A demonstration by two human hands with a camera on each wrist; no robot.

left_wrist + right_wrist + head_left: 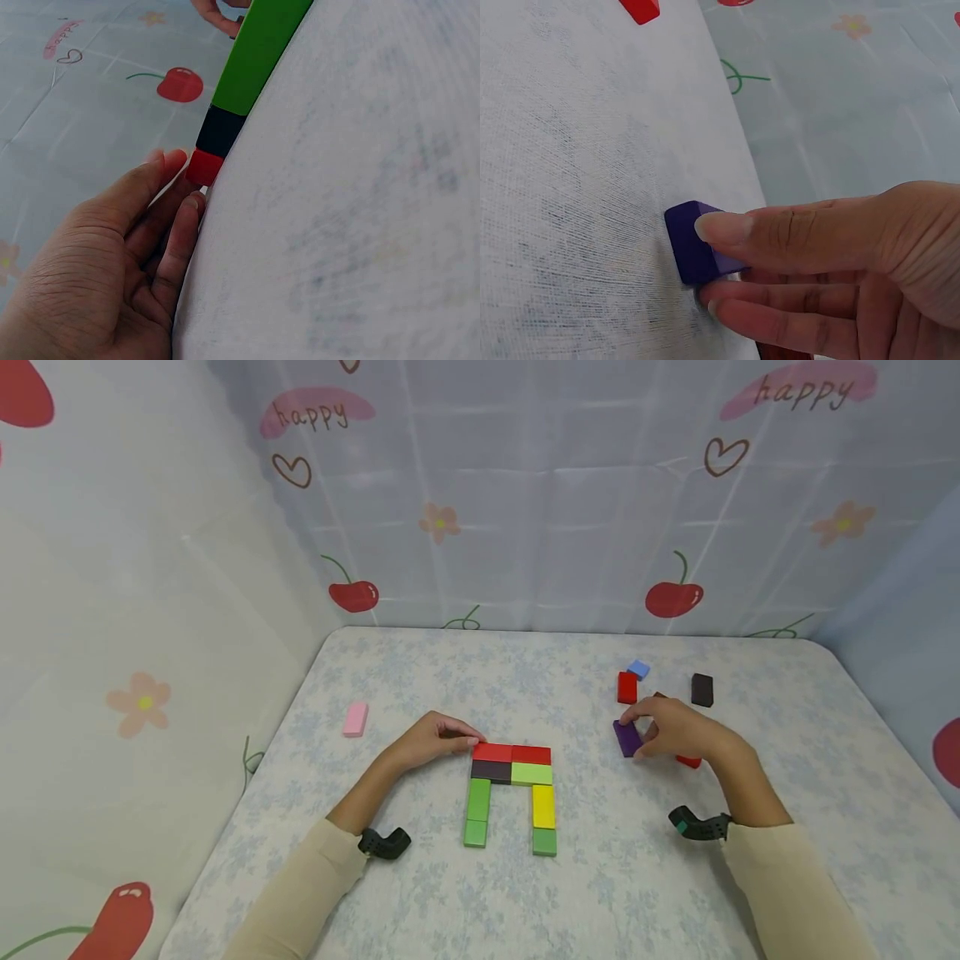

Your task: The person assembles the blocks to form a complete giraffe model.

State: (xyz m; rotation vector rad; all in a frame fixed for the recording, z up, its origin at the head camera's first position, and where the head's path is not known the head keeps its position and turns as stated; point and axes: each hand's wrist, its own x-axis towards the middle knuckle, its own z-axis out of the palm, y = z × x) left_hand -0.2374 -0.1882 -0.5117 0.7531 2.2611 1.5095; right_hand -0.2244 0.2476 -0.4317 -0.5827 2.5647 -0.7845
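My right hand (678, 729) pinches a purple block (628, 738) between thumb and fingers at the table's right side. In the right wrist view the thumb lies across the face of the purple block (694, 244). Fingertips of my left hand (433, 741) touch the outer end of a red block (492, 752), the left one of two at the top of a flat block figure. Below that row sit a black block (491, 771) and a light green block (532, 774). The figure's left leg has green blocks (477, 800); the right has a yellow block (543, 807) over a green block (545, 842).
Behind my right hand lie a red block (627, 687), a small blue block (638, 669) and a black block (702, 690). Another red block (689, 762) shows partly beneath that hand. A pink block (356, 719) lies at the left of the table (420, 668). Printed curtains (525, 527) hang behind.
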